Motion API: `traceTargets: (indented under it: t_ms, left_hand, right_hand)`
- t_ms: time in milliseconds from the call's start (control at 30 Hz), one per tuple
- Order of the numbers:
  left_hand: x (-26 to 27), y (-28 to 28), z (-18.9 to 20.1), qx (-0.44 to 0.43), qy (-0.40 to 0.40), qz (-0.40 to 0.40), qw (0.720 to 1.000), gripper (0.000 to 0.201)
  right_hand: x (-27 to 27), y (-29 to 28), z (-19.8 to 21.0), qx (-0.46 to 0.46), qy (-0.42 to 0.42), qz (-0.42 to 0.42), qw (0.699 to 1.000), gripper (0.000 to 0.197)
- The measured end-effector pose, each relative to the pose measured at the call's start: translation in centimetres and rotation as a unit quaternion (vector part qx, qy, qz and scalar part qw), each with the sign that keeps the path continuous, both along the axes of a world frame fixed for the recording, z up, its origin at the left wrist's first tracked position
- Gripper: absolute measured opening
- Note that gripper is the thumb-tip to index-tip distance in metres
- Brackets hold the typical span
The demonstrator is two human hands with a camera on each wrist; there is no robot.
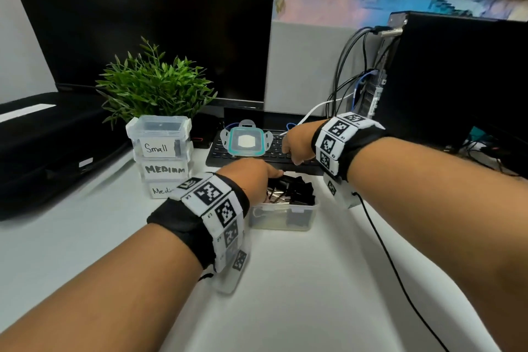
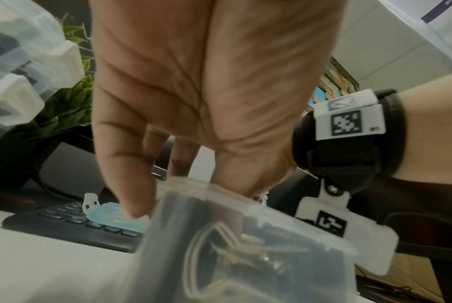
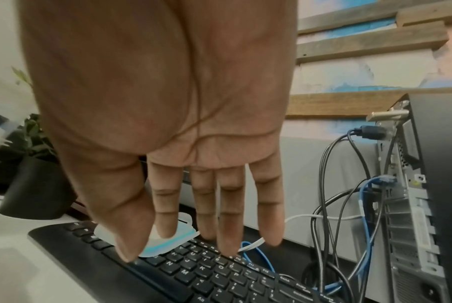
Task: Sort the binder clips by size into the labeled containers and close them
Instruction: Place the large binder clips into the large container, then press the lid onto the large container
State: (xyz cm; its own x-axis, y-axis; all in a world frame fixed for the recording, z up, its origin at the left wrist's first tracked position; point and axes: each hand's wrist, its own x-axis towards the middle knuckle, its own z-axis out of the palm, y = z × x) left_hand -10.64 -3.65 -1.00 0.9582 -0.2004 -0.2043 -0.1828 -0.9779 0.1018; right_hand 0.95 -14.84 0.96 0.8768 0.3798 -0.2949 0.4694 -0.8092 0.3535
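A clear open container (image 1: pixel 285 218) full of black binder clips (image 1: pixel 297 193) stands mid-table. My left hand (image 1: pixel 257 177) hovers over its left side, fingers relaxed and dipping toward the clips; in the left wrist view the rim (image 2: pixel 219 188) hides the tips of my left hand (image 2: pixel 162 184). The container's teal-sealed lid (image 1: pixel 247 141) lies on the keyboard. My right hand (image 1: pixel 295 148) hangs just right of it with straight fingers (image 3: pixel 225 225) pointing down, holding nothing, beside the lid (image 3: pixel 168 244). Three closed containers labelled Small (image 1: pixel 158 137), Medium (image 1: pixel 164 169) and Medium again are stacked at the left.
A black keyboard (image 1: pixel 251 160) lies behind the open container, and a potted plant (image 1: pixel 154 86) and a monitor (image 1: pixel 143 23) are farther back. A computer tower (image 1: pixel 457 80) with tangled cables (image 1: pixel 351 80) stands right. A black case (image 1: pixel 43 137) fills the left; a black cord (image 1: pixel 400 280) crosses the white table.
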Motion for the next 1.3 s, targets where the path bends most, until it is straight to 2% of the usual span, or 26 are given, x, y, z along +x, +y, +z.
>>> traceTargets:
  t_ms: [133,233,467,633,800,900,967,1200,1300]
  left_hand:
    - [0.2,1.0,-0.6,-0.025,-0.029,-0.001,0.999,0.063]
    - [0.5,2.1,-1.0,-0.028,-0.037,0.006,0.999,0.062]
    - [1.1,2.5,-0.6,0.006,-0.014,-0.007,1.0,0.062]
    - [1.0,2.2,-0.2,0.036,-0.001,-0.018,0.999,0.064]
    - [0.9,2.0,0.1,0.054,0.0,-0.024,0.998,0.064]
    - [0.9,2.1,0.0,0.055,0.002,-0.023,0.998,0.063]
    - [0.9,2.0,-0.2,0.061,-0.004,-0.023,0.998,0.062]
    - [0.8,2.2,-0.3,0.048,-0.009,-0.023,0.999,0.061]
    - [0.7,2.1,-0.2,0.039,0.008,-0.006,0.999,0.063]
  right_hand:
    - [0.2,2.1,-0.7,-0.016,0.013,-0.006,1.0,0.062]
    - [0.7,2.9,-1.1,-0.001,0.017,0.007,1.0,0.069]
    - [1.6,3.9,-3.3,0.015,0.029,0.009,0.999,0.061]
    - [2.5,4.2,-3.8,0.053,-0.001,-0.018,0.998,0.058]
    - [3.2,4.2,-4.7,0.083,-0.022,-0.023,0.996,0.07]
    - [3.1,4.5,-5.0,0.107,-0.053,-0.014,0.993,0.051]
    - [3.1,4.6,-5.0,0.092,-0.07,0.002,0.993,0.043]
    - [2.2,3.8,-4.6,0.07,-0.047,0.042,0.996,0.035]
    - [1.2,2.6,-3.7,0.125,-0.07,0.046,0.989,0.01]
